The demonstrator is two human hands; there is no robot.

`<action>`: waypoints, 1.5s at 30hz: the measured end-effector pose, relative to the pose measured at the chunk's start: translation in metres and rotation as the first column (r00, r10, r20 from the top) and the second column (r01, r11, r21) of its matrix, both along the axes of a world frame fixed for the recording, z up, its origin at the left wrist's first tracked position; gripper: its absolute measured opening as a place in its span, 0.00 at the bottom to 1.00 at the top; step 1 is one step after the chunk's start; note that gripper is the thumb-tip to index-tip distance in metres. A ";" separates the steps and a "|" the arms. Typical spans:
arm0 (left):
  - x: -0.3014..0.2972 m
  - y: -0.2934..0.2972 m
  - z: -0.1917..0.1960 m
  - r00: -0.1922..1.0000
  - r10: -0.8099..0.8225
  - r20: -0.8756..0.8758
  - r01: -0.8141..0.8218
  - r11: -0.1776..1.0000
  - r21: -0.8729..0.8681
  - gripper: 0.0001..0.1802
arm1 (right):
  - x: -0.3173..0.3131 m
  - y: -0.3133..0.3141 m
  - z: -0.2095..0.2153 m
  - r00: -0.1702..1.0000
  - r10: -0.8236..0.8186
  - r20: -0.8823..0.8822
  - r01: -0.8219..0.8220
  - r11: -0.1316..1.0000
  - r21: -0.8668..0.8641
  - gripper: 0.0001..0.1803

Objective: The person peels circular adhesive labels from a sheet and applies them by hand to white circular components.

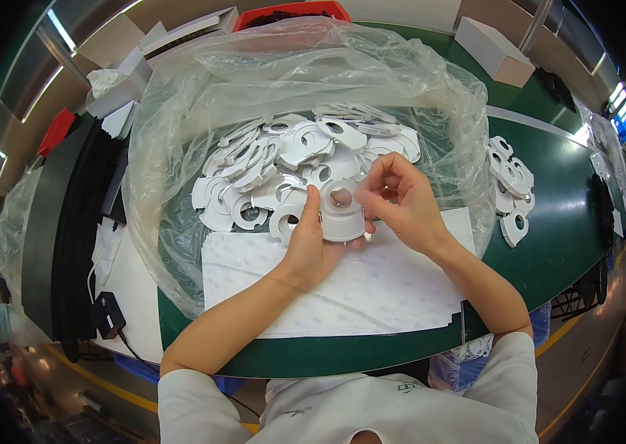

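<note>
My left hand (311,248) grips a stack of white flat plastic pieces with round holes (342,214), thumb up along its left side. My right hand (399,198) pinches the top right edge of the same stack with its fingertips. Both hands hover over a pile of white sheets (328,288) on the green table (550,244). Just behind the hands lies a heap of many more white holed pieces (291,159) inside a large clear plastic bag (180,133).
A smaller pile of the same white pieces (510,189) lies on the table to the right. A white box (492,48) stands at the far right, a red crate (291,11) behind the bag. Black strips (69,222) and white cards lie at the left.
</note>
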State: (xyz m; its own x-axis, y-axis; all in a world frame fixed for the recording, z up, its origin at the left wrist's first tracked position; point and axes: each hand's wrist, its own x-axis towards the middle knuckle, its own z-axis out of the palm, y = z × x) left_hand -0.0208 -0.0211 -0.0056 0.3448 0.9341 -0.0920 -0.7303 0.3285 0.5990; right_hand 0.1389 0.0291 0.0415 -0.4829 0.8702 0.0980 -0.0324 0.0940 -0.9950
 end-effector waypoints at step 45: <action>0.000 -0.004 0.002 0.997 -0.014 -0.080 0.021 0.996 0.086 0.37 | 0.001 -0.009 0.009 0.917 -0.283 0.282 0.125 0.874 0.470 0.12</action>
